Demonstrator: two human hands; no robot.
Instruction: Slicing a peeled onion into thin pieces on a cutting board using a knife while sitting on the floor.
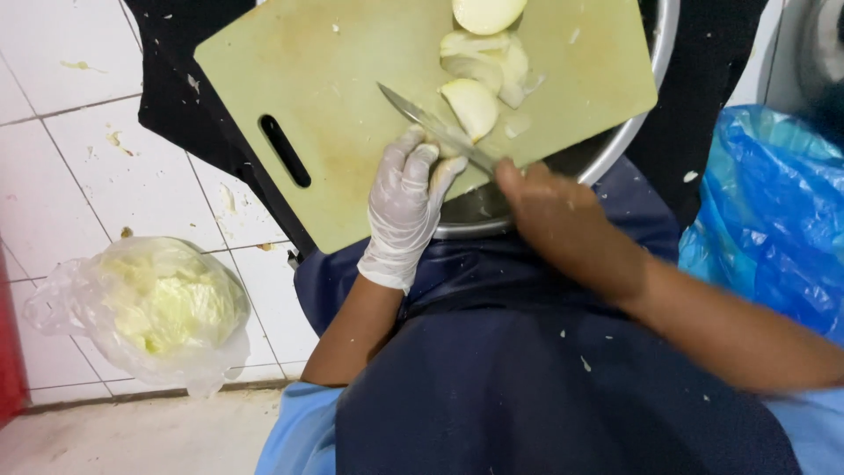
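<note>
Cutting board [352,132] hides bowl [633,132]; right hand [549,207] (blurred) grips knife [431,127]

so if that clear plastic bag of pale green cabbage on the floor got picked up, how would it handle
The clear plastic bag of pale green cabbage would probably feel fairly heavy, since it bulges full. The thin crinkled film looks floppy, so it would likely sag around the contents. Sitting rounded on the white tiled floor, it might roll if pushed.

The right hand [549,207] draws a knife [435,127] across an onion piece [472,107], steadied by the gloved left hand [404,207].
</note>
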